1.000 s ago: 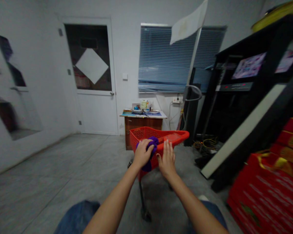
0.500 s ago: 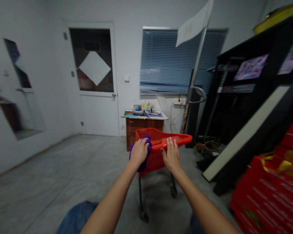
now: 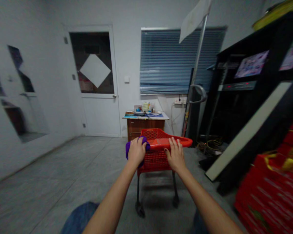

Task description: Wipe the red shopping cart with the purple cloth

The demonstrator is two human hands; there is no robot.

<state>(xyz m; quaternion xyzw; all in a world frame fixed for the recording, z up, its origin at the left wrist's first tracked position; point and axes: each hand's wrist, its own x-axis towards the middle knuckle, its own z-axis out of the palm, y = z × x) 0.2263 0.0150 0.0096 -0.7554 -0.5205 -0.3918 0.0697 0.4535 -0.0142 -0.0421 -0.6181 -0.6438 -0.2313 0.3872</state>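
Covering purple cloth (image 3: pixel 128 149) partly: left hand (image 3: pixel 137 152), curled round it | right hand (image 3: pixel 176 156): fingers extended on red cart (image 3: pixel 156 160), palm hidden

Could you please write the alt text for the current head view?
The left hand holds a purple cloth at the left end of the handle of a red cart; the right hand lies on the same handle. Behind are a desk, a white door and a window blind.
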